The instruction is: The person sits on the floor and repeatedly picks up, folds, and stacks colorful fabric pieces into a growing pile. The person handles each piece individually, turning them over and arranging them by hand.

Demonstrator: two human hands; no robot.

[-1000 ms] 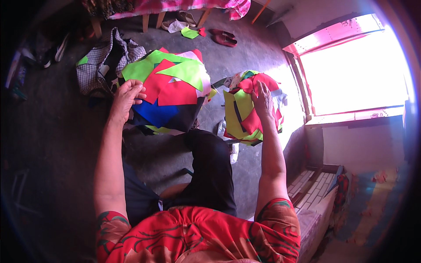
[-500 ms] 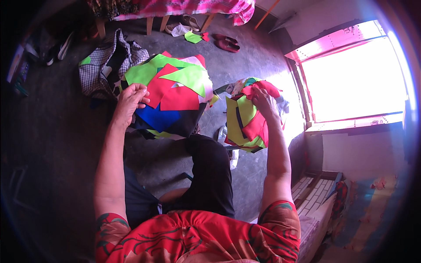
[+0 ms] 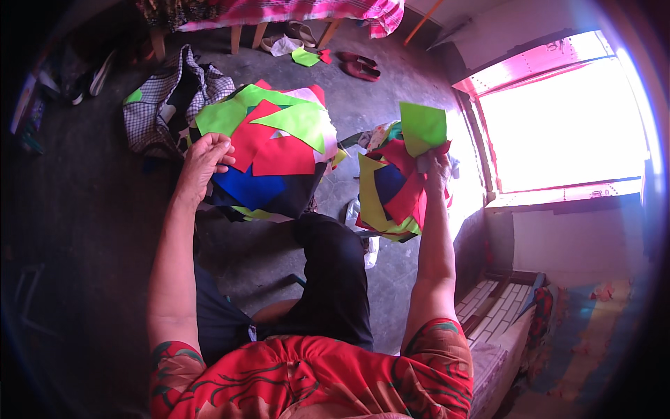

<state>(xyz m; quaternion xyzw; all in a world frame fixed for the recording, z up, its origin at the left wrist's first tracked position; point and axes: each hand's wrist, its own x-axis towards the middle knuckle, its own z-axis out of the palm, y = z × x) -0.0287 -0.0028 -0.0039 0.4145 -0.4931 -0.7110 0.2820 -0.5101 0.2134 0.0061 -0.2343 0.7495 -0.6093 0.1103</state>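
Note:
My right hand (image 3: 438,170) grips a bright green fabric piece (image 3: 423,127) by its lower edge and holds it up over the smaller pile. Red, yellow-green and dark blue cloth pieces (image 3: 389,183) lie in that pile, below and left of the hand. My left hand (image 3: 209,162) rests at the left edge of the larger heap, its fingers curled in a pinch; whatever they hold is hidden. On top of this heap are red pieces (image 3: 285,155), a light green piece (image 3: 296,124) and a blue piece (image 3: 251,187).
A checked cloth bag (image 3: 157,115) stands left of the larger heap on the grey floor (image 3: 279,244). Dark red shoes (image 3: 359,68) and a fallen green scrap (image 3: 305,57) lie near a bed with a pink cover (image 3: 293,14). A bright window (image 3: 562,129) is at the right.
My right hand has lifted a green fabric piece off the smaller pile, uncovering a dark blue piece there. My left hand has hardly moved.

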